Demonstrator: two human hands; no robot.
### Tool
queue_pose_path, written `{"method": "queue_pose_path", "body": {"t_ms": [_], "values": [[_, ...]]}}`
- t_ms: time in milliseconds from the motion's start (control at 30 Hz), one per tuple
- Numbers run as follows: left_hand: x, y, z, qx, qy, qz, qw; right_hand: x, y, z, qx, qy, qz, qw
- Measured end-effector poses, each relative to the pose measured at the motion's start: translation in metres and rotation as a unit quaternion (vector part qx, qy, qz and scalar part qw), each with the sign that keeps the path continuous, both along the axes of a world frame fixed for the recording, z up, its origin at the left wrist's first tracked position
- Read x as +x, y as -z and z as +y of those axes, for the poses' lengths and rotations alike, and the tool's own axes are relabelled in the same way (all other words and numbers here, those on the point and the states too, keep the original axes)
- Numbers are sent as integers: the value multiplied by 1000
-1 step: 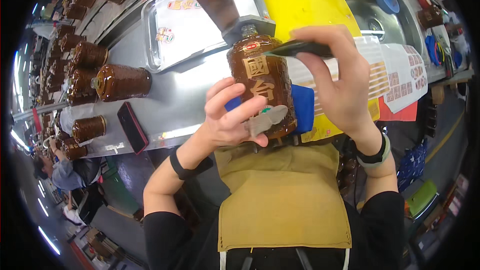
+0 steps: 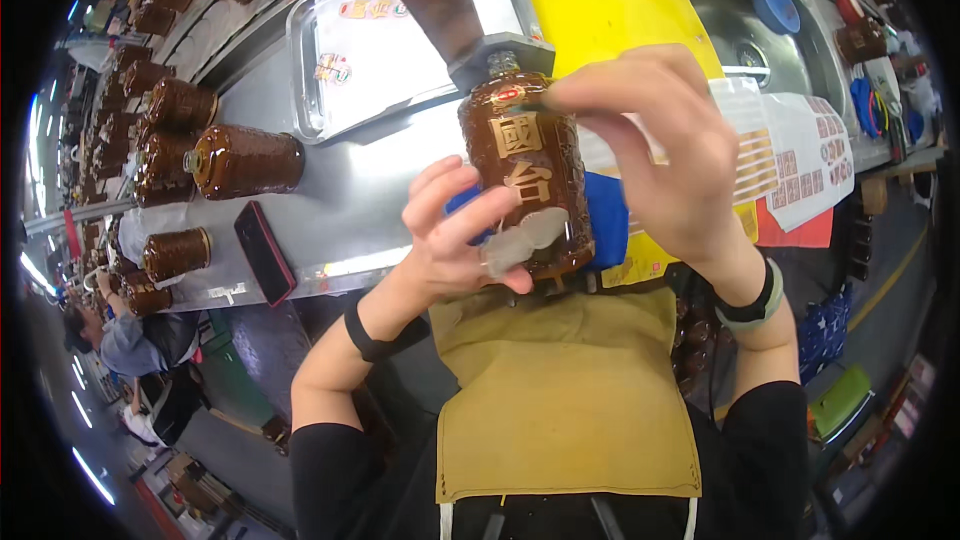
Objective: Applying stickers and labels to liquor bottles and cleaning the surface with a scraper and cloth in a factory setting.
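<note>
Now the right hand (image 2: 668,152) reaches farther over the bottle (image 2: 556,165).

Brown glossy bottle (image 2: 550,165): textured sides, large gold characters, small red emblem below the neck. Neck end at the grey holder (image 2: 466,71), base end away from it. Pale limp scrap (image 2: 543,228) (material unclear) overlaps the bottle front, far end from the holder.

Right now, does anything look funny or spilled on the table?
The phone looks odd: it lies slanted on the metal table, its near end seeming to poke past the front edge. I see no spill.
</note>
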State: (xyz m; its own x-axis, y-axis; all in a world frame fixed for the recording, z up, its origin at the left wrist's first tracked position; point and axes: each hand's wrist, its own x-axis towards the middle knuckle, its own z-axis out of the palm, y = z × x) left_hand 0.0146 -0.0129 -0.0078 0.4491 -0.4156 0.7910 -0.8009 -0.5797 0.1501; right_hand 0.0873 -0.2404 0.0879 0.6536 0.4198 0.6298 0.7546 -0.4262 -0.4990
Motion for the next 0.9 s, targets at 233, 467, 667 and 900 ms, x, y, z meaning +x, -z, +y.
{"method": "queue_pose_path", "body": {"t_ms": [233,467,667,900], "values": [[-20,-3,3,-294,-186,144,927,-45,-4,24,-116,-271,-70,953],[-26,-22,-8,-383,-211,225,871,51,-17,33,-192,-83,-293,933],[-30,-10,-4,-387,-179,257,867,-49,6,-1,-107,-345,-168,917],[-30,-12,-19,-380,-147,292,865,-3,6,-10,-114,-92,-185,972]]}}
